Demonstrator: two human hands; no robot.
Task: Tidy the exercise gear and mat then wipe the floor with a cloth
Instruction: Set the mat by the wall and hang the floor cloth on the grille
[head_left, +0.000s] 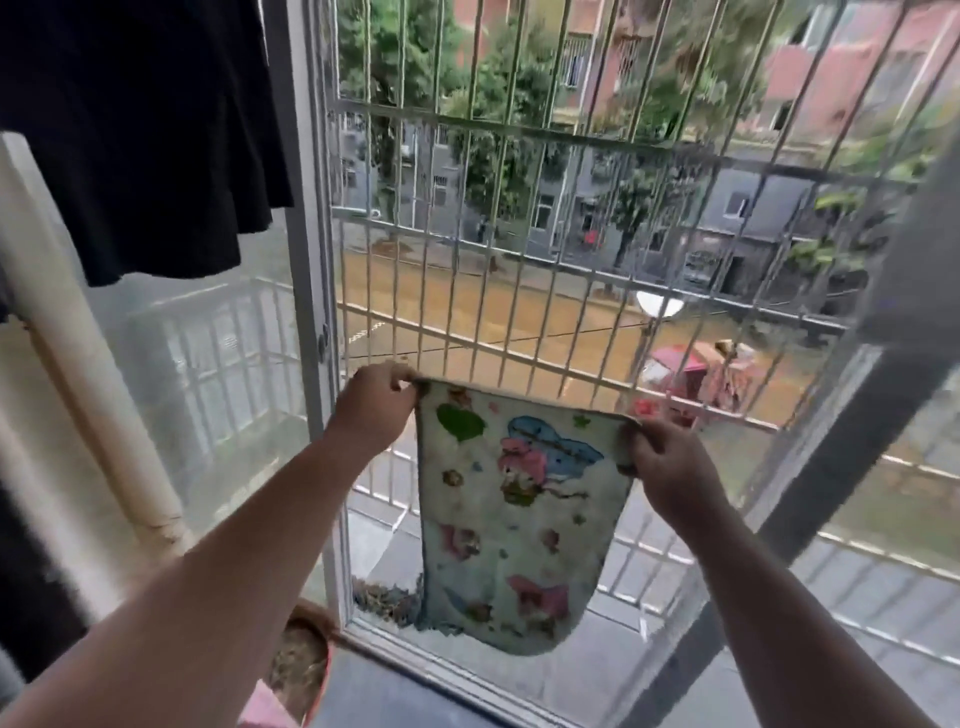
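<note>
A white cloth (514, 525) printed with pink, blue and green cartoon figures hangs spread out in front of an open window. My left hand (376, 405) pinches its top left corner. My right hand (670, 467) pinches its top right corner. The cloth's lower edge curls just above the window sill. Both arms reach forward from the bottom of the view.
White metal security bars (524, 260) cover the window opening behind the cloth. A dark garment (140, 130) hangs at the upper left. A white pipe (88, 358) runs down the left wall. A pot of soil (301, 665) sits by the sill (426, 670).
</note>
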